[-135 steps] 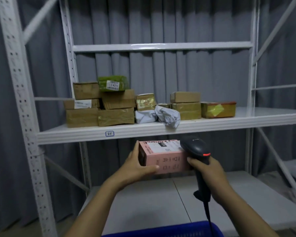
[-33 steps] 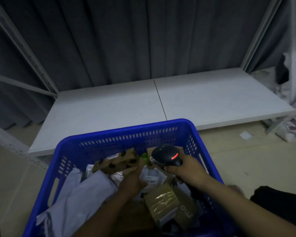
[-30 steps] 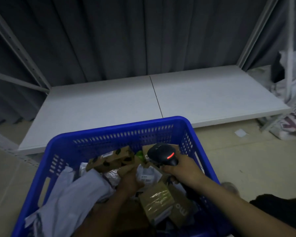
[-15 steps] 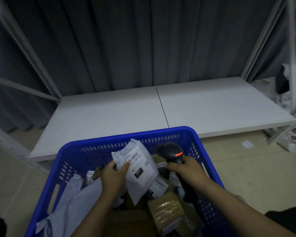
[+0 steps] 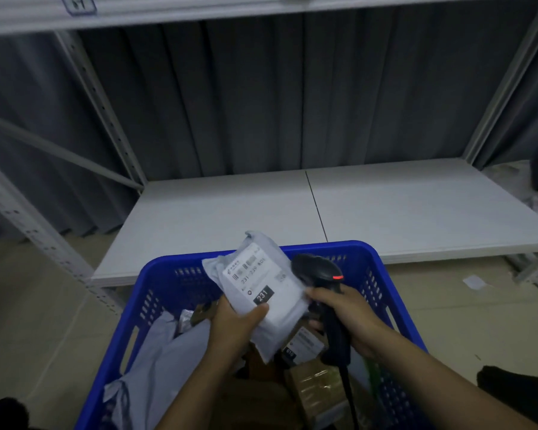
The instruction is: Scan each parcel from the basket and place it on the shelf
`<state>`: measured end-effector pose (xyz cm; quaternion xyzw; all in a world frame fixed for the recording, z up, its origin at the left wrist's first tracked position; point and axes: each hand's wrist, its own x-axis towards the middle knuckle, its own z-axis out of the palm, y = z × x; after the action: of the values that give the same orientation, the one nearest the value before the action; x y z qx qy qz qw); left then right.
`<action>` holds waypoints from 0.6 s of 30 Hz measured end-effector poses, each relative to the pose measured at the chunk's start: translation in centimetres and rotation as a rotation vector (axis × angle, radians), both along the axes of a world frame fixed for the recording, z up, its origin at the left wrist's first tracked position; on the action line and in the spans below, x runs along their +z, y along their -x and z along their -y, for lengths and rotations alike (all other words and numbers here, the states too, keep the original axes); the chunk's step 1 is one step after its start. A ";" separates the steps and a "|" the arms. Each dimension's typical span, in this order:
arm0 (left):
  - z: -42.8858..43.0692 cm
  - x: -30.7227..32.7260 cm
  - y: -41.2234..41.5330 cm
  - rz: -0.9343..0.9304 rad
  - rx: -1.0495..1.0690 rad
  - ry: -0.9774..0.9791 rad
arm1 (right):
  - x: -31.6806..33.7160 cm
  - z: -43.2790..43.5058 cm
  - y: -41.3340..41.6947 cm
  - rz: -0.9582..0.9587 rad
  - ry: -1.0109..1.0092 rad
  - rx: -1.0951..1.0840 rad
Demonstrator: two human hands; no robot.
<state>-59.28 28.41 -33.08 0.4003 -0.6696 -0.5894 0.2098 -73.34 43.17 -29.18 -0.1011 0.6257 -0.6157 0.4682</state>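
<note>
- We are holding the white parcel [image 5: 261, 290] in our left hand [image 5: 233, 324], with the thumb pressing across its face and the fingers curling underneath. It is sitting above the basket [image 5: 364, 252], label turned up toward us.
- Our right hand [image 5: 348, 318] is wrapping around the grip of the scanner [image 5: 317, 271]. Its head is sitting just right of the parcel, and a red light is showing on it.
- A second ago our left hand was digging among the parcels down in the basket. Now it is bringing this one up clear of the pile, and the scanner is rising beside it.
- We are judging the pick done and the scan next. We cannot tell whether the scanner is aiming at the label yet.
- The lower shelf [image 5: 401, 212] is lying beyond both hands, and an upper shelf [image 5: 261, 7] is showing above them, so shelving is waiting.
</note>
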 end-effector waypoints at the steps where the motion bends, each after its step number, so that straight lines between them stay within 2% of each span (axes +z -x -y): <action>1: 0.5 -0.2 -0.4 0.045 0.043 0.045 | 0.1 0.0 0.0 -0.089 -0.038 0.024; 4: 2.2 -1.0 -1.9 0.177 0.154 0.128 | 0.6 -0.1 0.0 -0.291 -0.105 0.130; 8: 3.3 -1.6 -3.3 0.292 0.205 0.171 | 1.7 -0.2 0.0 -0.405 -0.132 0.294; 18: 2.9 -2.1 -3.3 0.331 0.179 0.165 | 2.0 -0.1 -0.1 -0.389 -0.143 0.424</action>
<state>-55.96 25.53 -35.14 0.5309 -0.7026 -0.4381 0.1805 -73.20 43.23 -27.15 -0.3123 0.7104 -0.4277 0.4635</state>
